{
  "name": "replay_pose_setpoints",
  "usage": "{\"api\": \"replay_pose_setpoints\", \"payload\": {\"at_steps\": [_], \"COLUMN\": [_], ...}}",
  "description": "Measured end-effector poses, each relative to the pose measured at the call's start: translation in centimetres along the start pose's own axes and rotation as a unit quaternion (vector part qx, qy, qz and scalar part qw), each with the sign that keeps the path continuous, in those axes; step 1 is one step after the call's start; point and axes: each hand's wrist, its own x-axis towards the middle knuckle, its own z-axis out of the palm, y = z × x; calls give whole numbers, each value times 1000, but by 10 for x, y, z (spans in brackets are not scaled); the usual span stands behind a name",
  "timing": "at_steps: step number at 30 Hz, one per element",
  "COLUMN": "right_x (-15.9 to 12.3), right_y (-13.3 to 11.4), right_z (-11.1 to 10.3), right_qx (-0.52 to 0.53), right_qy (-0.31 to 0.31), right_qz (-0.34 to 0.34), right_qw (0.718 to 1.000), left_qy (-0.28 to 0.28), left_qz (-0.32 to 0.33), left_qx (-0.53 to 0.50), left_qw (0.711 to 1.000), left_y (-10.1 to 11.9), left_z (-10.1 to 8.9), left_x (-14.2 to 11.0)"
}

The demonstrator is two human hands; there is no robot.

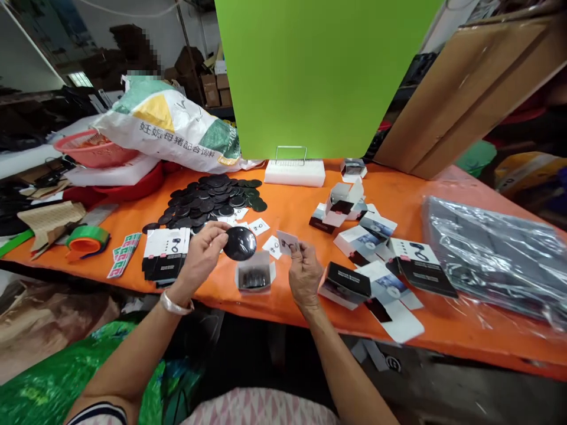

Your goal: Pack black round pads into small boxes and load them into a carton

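My left hand (201, 254) pinches a round black disc (240, 243) by its edge, held above the orange table (292, 212). My right hand (305, 271) grips a small white printed card (287, 241) between thumb and fingers, just right of the disc. Below and between the hands stands a small open white box (254, 274) with a dark inside. A heap of the same black discs (208, 200) lies farther back on the left. A stack of flat black-and-white cartons (166, 254) sits beside my left wrist.
Several folded and open small boxes (367, 248) lie to the right, then a crinkled clear plastic bag (491, 254). A white block with a wire handle (295, 171), a printed sack (168, 124), a red basket (93, 147) and tape rolls (86, 239) surround the area. A green panel (319, 71) stands behind.
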Motion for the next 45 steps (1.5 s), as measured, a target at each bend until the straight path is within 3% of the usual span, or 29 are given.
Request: {"api": "replay_pose_setpoints", "payload": {"at_steps": [2, 5, 9, 12, 14, 16, 18, 20, 22, 24, 26, 32, 38, 41, 45], "right_x": [-27, -70, -97, -79, -57, -38, -24, -16, -13, -11, -8, -14, -4, -2, -8], "right_y": [-34, -57, -43, -33, -36, -43, -49, -54, -57, -58, -56, -39, -47, -58, -63], "right_z": [-23, -48, -63, -61, -54, -41, -26, -12, -5, -4, -7, -6, -3, -6, -2], "right_qx": [95, 213, 239, 211, 146, 27, -129, -265, -347, -378, -379, -404, -400, -427, -465], "right_qy": [-100, -254, -295, -253, -213, -224, -284, -347, -388, -421, -455, -496, -553, -520, -495], "right_qz": [-10, 63, 168, 133, 35, -96, -223, -314, -362, -373, -366, -335, -287, -276, -295], "right_qw": [990, 941, 909, 935, 965, 969, 924, 843, 773, 736, 718, 692, 672, 687, 672], "left_qy": [-1, 27, 11, 24, 17, -34, -89, -105, -98, -99, -115, -130, -136, -148, -169], "left_qz": [-16, -61, -95, -94, -106, -132, -153, -156, -149, -140, -130, -138, -105, -91, -94], "left_qx": [-28, -57, -61, -26, -6, -46, -119, -165, -183, -198, -215, -276, -225, -223, -205], "left_qw": [999, 996, 994, 995, 994, 990, 977, 968, 967, 965, 961, 942, 959, 959, 959], "left_y": [17, 21, 0, -27, -47, -65, -78, -85, -87, -87, -87, -92, -93, -94, -98], "left_z": [19, 47, 53, 38, 32, 36, 48, 61, 69, 73, 73, 72, 70, 69, 70], "left_x": [-44, -99, -135, -127, -112, -97, -89, -88, -93, -97, -100, -99, -96, -97, -94]}}
